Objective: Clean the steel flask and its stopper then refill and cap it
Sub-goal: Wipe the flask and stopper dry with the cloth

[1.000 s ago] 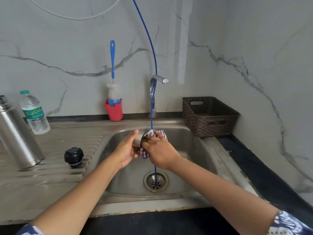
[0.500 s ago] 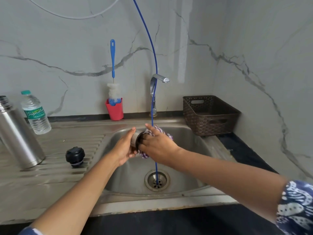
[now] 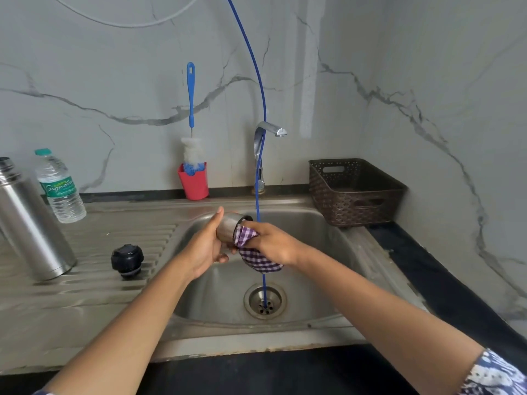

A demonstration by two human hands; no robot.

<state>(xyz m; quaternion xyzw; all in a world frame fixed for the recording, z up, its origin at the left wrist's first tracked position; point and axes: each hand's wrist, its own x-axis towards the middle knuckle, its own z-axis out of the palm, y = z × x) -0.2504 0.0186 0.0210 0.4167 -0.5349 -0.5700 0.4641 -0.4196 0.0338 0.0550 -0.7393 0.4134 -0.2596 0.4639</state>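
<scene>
Left hand (image 3: pixel 206 246): fingers curled round a steel cup (image 3: pixel 228 225), held on its side above the sink (image 3: pixel 222 292).
Right hand (image 3: pixel 273 243): fingers grip a purple checked cloth (image 3: pixel 255 258), pushing it into the cup's mouth.
Stopper (image 3: pixel 127 260): black, upright on the drainboard (image 3: pixel 94 297), left of the basin.
Flask (image 3: pixel 31 223): steel, standing left of the stopper, apart from it.
Water bottle (image 3: pixel 60 189): just behind the flask.
Back wall: bottle brush (image 3: pixel 191 109) in a red holder (image 3: pixel 194 182), tap (image 3: pixel 263 138), brown basket (image 3: pixel 356 192).

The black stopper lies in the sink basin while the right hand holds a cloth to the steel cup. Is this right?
No. The head view shows the black stopper on the ribbed drainboard, left of the basin, not in it. The right hand does hold a cloth to the steel cup.
</scene>
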